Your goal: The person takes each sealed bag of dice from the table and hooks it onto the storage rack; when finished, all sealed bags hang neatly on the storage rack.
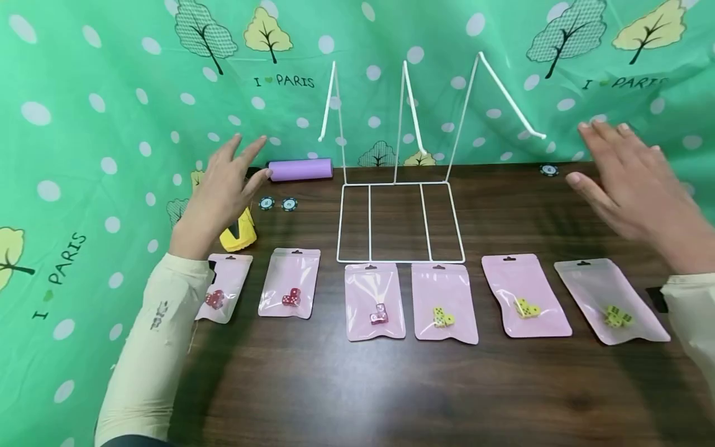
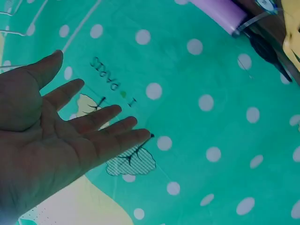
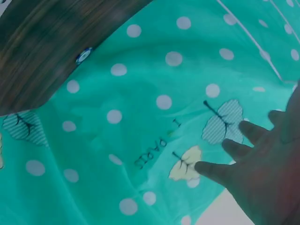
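My left hand [image 1: 226,186] is raised over the left side of the table with its fingers extended and nothing in it. Beneath and beside it are a yellow object [image 1: 240,233] and a purple cylinder [image 1: 301,169]. On the right, my right hand [image 1: 642,180] hovers with straight fingers, holding nothing, near a poker chip [image 1: 550,170]. Between the hands stands a white wire rack [image 1: 399,261] with three upright prongs. In front lies a row of pink zip pouches with dice: red dice in a pouch [image 1: 301,264], pink dice in another [image 1: 357,285], yellow dice in another [image 1: 503,273].
Two more poker chips [image 1: 289,204] lie by the purple cylinder. A green dotted cloth [image 1: 139,118] with printed trees hangs behind and to the left of the dark wooden table [image 1: 335,391]. The left forearm partly covers the leftmost pouch [image 1: 237,267].
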The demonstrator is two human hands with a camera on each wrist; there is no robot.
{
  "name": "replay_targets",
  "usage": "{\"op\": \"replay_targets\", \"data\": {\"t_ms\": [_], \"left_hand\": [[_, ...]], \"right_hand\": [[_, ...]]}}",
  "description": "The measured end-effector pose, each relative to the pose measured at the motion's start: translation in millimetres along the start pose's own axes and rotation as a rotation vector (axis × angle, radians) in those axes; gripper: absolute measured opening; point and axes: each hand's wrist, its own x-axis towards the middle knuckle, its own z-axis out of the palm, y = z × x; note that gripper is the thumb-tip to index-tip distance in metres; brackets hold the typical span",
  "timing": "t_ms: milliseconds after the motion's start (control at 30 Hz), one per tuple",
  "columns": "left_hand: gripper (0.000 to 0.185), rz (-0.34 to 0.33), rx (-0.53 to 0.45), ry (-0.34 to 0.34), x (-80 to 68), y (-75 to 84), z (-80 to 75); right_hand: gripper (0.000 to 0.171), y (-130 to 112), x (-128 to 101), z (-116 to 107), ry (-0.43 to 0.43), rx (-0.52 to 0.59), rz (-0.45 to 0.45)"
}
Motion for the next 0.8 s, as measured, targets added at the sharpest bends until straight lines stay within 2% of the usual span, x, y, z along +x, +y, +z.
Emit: {"op": "replay_targets", "data": {"t_ms": [100, 233, 300, 400, 533, 667, 800], "left_hand": [[0.064, 0.056, -0.046, -0.006, 0.4, 7.7, 1.7], [0.064, 0.153, -0.150, -0.053, -1.7, 16.7, 7.7], [0.063, 0.204, -0.209, -0.081, -3.4, 19.2, 13.0], [0.060, 0.251, -0.272, -0.117, -5.5, 20.8, 24.7], [0.057, 0.258, -0.283, -0.172, -4.7, 24.0, 48.0], [0.053, 0.250, -0.251, -0.248, -4.5, 31.6, 74.9], [0.047, 0.228, -0.193, -0.318, -5.6, 41.6, 98.9]], "right_hand": [[0.074, 5, -8, -4, 0.079, 0.030, -0.029], [0.075, 16, -24, 0, 0.186, 0.107, -0.038], [0.074, 23, -35, 6, 0.235, 0.154, -0.029], [0.071, 35, -52, 16, 0.264, 0.196, 0.022], [0.063, 51, -75, 32, 0.273, 0.269, 0.103], [0.058, 66, -98, 52, 0.256, 0.332, 0.188], [0.066, 78, -116, 68, 0.151, 0.306, 0.295]]}}
